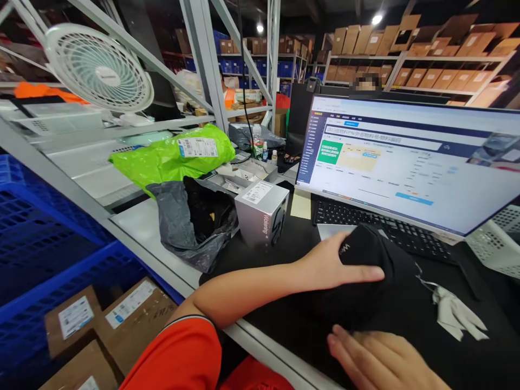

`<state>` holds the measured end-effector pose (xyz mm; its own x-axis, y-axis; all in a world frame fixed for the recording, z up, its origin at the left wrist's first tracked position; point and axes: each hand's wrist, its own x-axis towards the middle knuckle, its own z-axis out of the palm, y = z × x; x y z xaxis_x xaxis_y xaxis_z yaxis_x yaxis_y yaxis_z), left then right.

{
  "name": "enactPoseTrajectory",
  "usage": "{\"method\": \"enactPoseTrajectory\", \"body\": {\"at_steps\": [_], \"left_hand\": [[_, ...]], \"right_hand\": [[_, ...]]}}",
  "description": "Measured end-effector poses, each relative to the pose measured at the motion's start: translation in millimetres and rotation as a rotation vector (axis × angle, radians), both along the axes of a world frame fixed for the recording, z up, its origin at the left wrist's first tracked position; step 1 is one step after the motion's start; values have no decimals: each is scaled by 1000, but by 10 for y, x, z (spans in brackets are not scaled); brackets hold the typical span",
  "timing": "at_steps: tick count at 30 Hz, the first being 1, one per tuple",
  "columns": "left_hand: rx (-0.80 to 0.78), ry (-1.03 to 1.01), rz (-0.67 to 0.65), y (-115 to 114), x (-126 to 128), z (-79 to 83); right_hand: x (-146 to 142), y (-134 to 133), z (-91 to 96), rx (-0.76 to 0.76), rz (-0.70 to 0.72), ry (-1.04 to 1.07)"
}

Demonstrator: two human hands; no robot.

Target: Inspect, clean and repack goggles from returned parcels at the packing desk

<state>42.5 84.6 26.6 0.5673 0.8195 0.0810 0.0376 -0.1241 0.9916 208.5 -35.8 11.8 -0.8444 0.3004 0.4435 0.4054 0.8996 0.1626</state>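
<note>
A black garment (377, 292) with small white lettering lies on the dark desk mat (296, 238) in front of the keyboard (390, 230). My left hand (333, 268) reaches across the desk and grips a bunched fold of the garment, thumb along the fabric. My right hand (382, 360) rests flat on the garment's near edge, fingers stretched out. A crumpled white tag or paper (459, 314) lies on the cloth to the right.
A monitor (410, 157) with a web form stands behind the keyboard. To the left sit a small grey box (260, 211), an open grey mailer bag (190, 222) with dark contents and a green parcel (174, 154). A fan (99, 67), blue crates (44, 238) and cardboard boxes (105, 325) fill the left.
</note>
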Motion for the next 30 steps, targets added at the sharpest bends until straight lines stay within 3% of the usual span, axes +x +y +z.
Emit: {"method": "enactPoseTrajectory", "body": {"at_steps": [5, 8, 12, 15, 19, 22, 26, 28, 30], "left_hand": [[-232, -401, 138, 34, 43, 28], [-367, -576, 240, 58, 44, 87], [-585, -645, 258, 80, 49, 177], [-694, -671, 331, 111, 58, 198], [-701, -716, 420, 170, 57, 194], [-699, -726, 441, 172, 66, 218], [-740, -684, 404, 72, 96, 284], [-716, -686, 382, 16, 97, 315], [-681, -687, 393, -13, 81, 338]], "right_hand": [[-188, 104, -248, 125, -24, 64], [-156, 145, -258, 134, -72, 88], [-113, 149, -207, 40, -35, 106], [-117, 234, -284, 45, -109, 97], [-85, 380, -322, -315, -34, 302], [13, 304, -108, -573, 47, 454], [156, 99, 202, -907, 47, 433], [172, 112, 181, -892, 43, 385], [153, 217, 33, -778, 0, 339]]}}
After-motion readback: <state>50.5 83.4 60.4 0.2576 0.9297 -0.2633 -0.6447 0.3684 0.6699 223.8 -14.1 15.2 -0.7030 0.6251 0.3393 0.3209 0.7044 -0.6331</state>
